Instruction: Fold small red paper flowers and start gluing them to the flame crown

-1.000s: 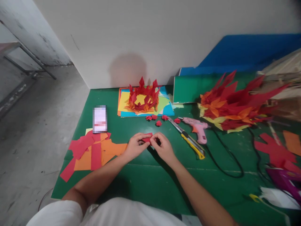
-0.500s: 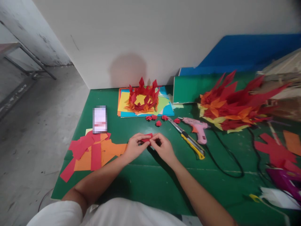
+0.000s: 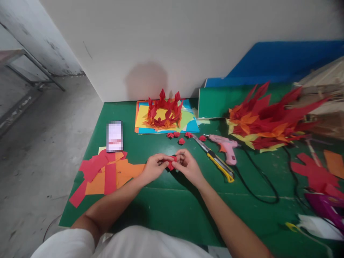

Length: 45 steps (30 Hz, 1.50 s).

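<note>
A small red paper piece [image 3: 171,164], folded and crumpled into a compact shape, sits pinched between the fingertips of the left hand [image 3: 153,167] and right hand [image 3: 188,165], just above the green tabletop [image 3: 166,208].

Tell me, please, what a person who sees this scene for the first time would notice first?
Most striking is the large spiky paper flame in red, orange and yellow, at the right of the green table. A smaller red paper crown sits on a stack of coloured sheets near the wall. In the middle, the left hand and the right hand pinch a small red folded paper between them.
</note>
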Motion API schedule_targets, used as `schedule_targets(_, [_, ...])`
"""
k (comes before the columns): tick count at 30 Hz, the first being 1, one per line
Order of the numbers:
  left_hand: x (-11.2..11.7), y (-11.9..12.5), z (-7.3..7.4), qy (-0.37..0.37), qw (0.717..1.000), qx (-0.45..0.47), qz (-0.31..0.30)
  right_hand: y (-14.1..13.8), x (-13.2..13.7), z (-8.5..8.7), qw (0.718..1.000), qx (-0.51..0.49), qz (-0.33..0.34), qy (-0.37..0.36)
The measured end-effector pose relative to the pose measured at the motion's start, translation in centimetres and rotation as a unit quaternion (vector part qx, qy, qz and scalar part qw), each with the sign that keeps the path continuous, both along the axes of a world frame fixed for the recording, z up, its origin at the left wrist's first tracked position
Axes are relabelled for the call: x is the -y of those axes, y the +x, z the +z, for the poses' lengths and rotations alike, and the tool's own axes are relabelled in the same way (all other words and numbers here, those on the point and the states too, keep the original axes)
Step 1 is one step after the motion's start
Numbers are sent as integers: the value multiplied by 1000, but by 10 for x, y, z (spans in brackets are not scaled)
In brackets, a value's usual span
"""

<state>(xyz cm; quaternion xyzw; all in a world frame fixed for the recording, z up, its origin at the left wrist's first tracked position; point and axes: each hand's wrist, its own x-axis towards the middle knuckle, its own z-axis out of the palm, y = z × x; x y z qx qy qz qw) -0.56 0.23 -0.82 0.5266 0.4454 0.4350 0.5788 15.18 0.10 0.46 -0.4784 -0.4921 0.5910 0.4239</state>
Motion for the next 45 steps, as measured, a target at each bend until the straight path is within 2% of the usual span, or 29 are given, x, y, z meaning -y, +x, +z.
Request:
schedule_targets(4, [1, 6, -4, -36, 995, 83, 32, 0, 0, 1, 1000, 14, -10, -11])
schedule_targets(8, [1, 9, -3, -89, 982, 156, 52, -3, 0, 0, 998, -37, -30, -33])
schedule_targets(13, [1, 8, 2, -114, 978, 163, 55, -6, 2, 0, 998, -61, -4, -34])
schedule_targets(15, [1, 8, 1, -104, 982, 145, 67, -5, 3, -1, 999, -32, -3, 2])
schedule_targets(18, [0, 8, -1, -76, 986, 119, 90, -3, 4, -1, 993, 47, -32, 103])
schedule_targets(20, [1, 8, -3, -64, 989, 104, 77, -2, 4, 0, 980, 99, -47, 166])
schedule_targets(23, [3, 7, -4, -44, 997, 65, 28, -2, 4, 2, 963, 155, -53, 216])
schedule_targets(26, [5, 6, -3, -27, 999, 43, 11, -3, 4, 4, 954, 181, -70, 227])
schedule_targets(31, [4, 6, -1, -33, 997, 64, 32, -5, 7, 5, 942, 201, -97, 250])
schedule_targets(39, [3, 8, 0, -56, 994, 82, 55, -5, 8, 10, 897, 284, -112, 320])
schedule_targets(45, [5, 8, -1, -29, 995, 79, 46, -3, 7, 7, 904, 262, -107, 322])
